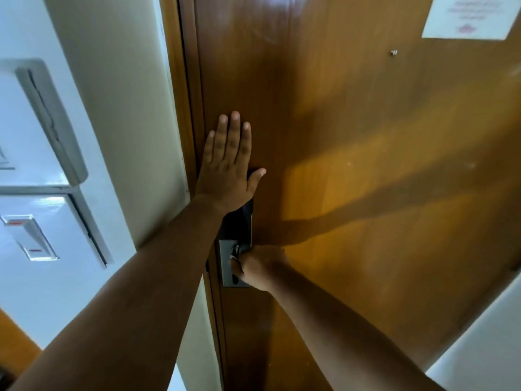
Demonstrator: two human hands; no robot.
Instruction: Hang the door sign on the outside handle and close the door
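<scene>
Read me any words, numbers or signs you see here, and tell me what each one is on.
White paper notice on the brown wooden door, top right: several lines of red print and a small red emblem, too blurred to read.
White wall switch at left: small red marks, no readable text.
Silver metal lock plate beside the right hand: no lettering visible.
Nothing else carries text; no door sign is in view.

White wall point(127, 94) with switch panel point(31, 238); paper notice point(468, 16) above.

One door point(352, 165); two hands point(228, 167); one lock plate point(229, 266); one paper notice point(468, 15)
</scene>
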